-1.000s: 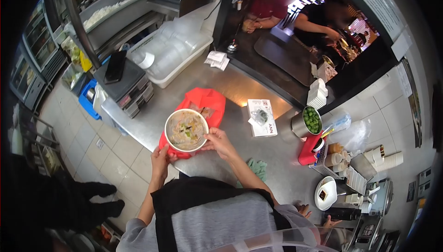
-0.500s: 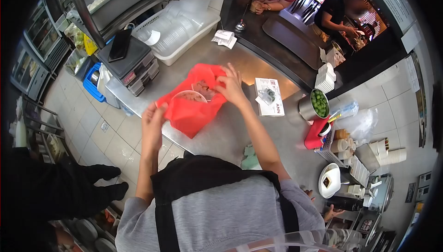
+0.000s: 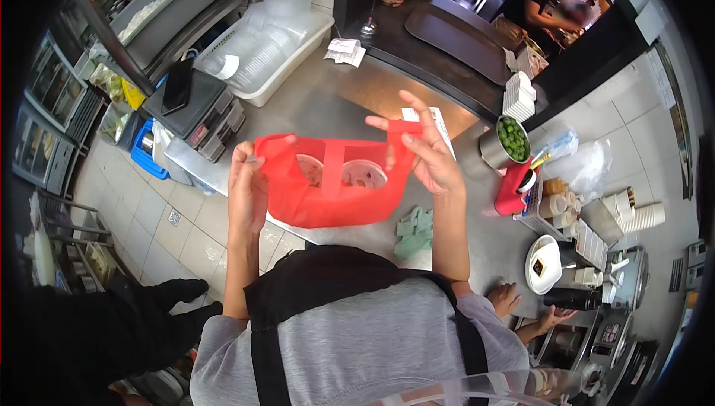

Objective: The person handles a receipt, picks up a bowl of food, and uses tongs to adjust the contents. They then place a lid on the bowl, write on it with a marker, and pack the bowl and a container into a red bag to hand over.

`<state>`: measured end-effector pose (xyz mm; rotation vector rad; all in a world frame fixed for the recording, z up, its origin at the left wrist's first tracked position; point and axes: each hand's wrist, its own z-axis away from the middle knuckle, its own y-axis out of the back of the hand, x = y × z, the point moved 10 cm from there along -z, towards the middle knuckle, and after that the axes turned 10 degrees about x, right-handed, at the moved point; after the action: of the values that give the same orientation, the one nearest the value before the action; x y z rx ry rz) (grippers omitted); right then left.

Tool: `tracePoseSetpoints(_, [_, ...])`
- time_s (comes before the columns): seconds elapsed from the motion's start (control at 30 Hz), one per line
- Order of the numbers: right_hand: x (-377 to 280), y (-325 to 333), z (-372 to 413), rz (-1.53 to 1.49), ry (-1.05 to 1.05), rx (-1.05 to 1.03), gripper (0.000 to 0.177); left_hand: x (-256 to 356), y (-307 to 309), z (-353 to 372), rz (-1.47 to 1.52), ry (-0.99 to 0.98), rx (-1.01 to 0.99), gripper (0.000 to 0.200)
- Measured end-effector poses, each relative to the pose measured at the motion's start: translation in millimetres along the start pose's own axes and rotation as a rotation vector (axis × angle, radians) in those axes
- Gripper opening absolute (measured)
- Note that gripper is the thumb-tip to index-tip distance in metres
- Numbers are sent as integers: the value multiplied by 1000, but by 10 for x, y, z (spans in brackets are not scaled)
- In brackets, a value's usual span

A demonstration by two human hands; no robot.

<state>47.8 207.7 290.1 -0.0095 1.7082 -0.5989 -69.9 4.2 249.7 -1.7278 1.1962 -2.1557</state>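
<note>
A red carrier bag point(image 3: 328, 209) stands open at the counter's near edge. Inside it, side by side, are two round tubs: the left tub point(image 3: 309, 168) and the right tub point(image 3: 365, 175), both with reddish contents. A red strap crosses between them. My left hand point(image 3: 247, 186) is closed on the bag's upper left edge. At the upper right edge, my right hand point(image 3: 433, 160) has the bag between thumb and fingers, with other fingers stretched out. A crumpled green cloth point(image 3: 415, 232) lies just right of the bag.
A white basket point(image 3: 279, 67) of clear plastic containers and a drawer box point(image 3: 197, 112) with a phone on top stand at the left. At the right are a metal pot of green limes point(image 3: 512, 138) and a red holder point(image 3: 512, 186). Another person's hand point(image 3: 505, 298) rests at the lower right.
The bag has turned and been spread wider, so both tubs now show side by side. My right hand has moved right and nearer with its edge. The green cloth shows more fully.
</note>
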Motion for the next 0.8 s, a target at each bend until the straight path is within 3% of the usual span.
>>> tracePoseSetpoints(0.07, [-18,-141,120,16,-59,-27,63,13,-291,67,30,70,-112,20])
tracePoseSetpoints(0.1, [-32,-130,157,40,-60,-49,64,16,-402,102,-65,93,-210,38])
tracePoseSetpoints(0.2, [-7,1,178,-13,-63,-68,63,300,-483,12,-112,36,-333,47])
tracePoseSetpoints(0.3, [-306,-114,287,-32,-18,-143,61,469,-536,-170,-70,146,-353,44])
tracePoseSetpoints(0.5, [-516,-90,241,78,64,-54,63,585,-761,2,-199,-18,-418,50])
tracePoseSetpoints(0.6, [-243,351,69,320,-89,4,57,318,-554,-87,-416,6,-326,48])
tracePoseSetpoints(0.63, [-215,608,-3,340,-110,127,48,313,-507,-76,-476,-32,-373,51])
tracePoseSetpoints(0.7, [-53,1478,-253,470,-47,427,47,408,-384,-83,-597,-127,-398,55])
tracePoseSetpoints(0.77, [139,2228,-346,1364,100,671,51,429,-424,18,-650,-125,-408,61])
tracePoseSetpoints(0.8, [418,2465,-333,1465,44,680,50,432,-406,26,-638,-136,-394,62])
